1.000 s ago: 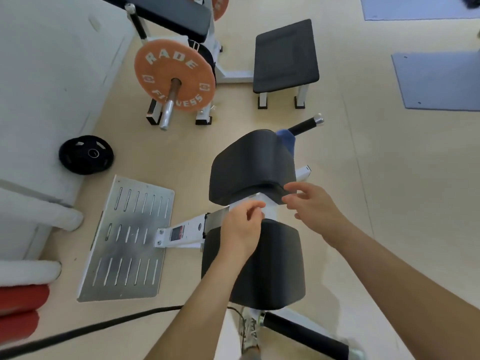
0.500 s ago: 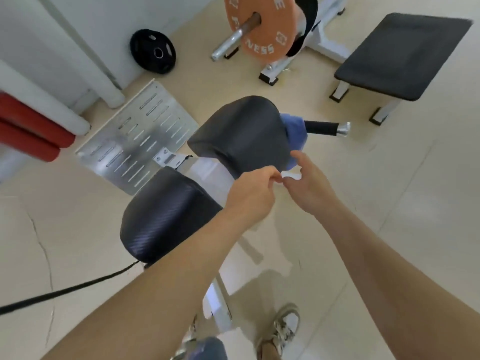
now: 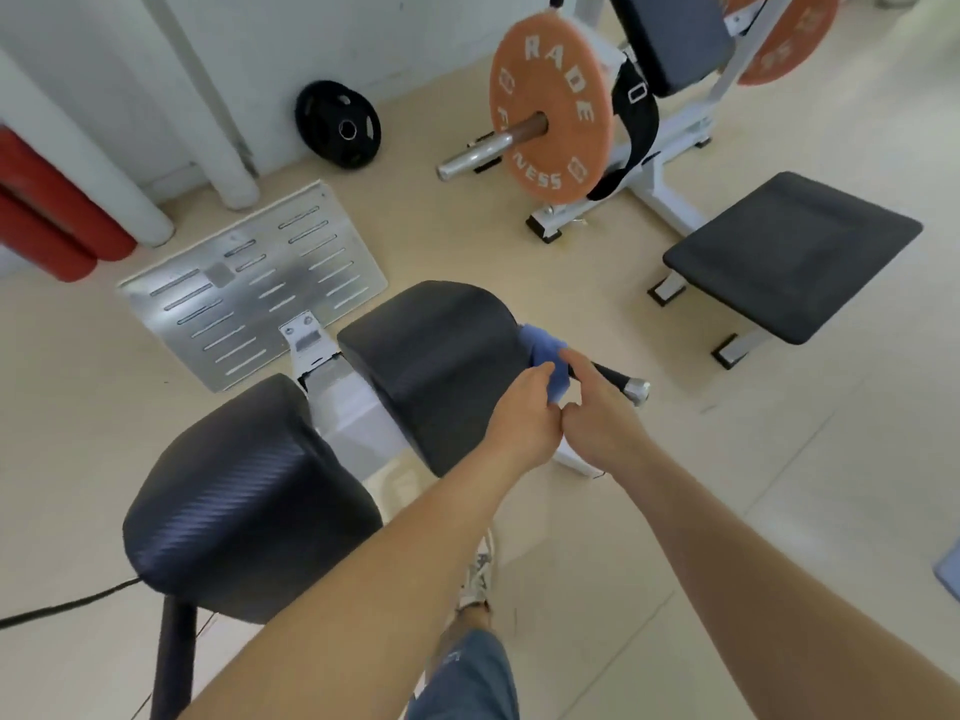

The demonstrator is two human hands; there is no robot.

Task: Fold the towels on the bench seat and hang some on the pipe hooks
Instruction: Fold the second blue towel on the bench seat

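Note:
A small blue towel [image 3: 543, 346] hangs at the right side of the upper black pad [image 3: 436, 356], draped over the black handle bar with a chrome tip [image 3: 626, 384]. My left hand [image 3: 524, 418] and my right hand [image 3: 597, 415] meet just below the towel, both with fingers curled and pinching its lower edge. The lower black pad [image 3: 244, 501] sits nearer to me on the left. Most of the towel is hidden behind my fingers and the pad.
A slotted metal footplate [image 3: 249, 283] lies on the floor behind the pads. An orange weight plate [image 3: 550, 111] on a bar, a black bench seat [image 3: 789, 252], a black plate [image 3: 337, 124] and red and white pipes [image 3: 62, 215] surround the machine. My shoe [image 3: 475, 574] stands below.
My view has swung round the machine. Both hands moved from the gap between the pads to the blue towel on the handle bar and took hold of it.

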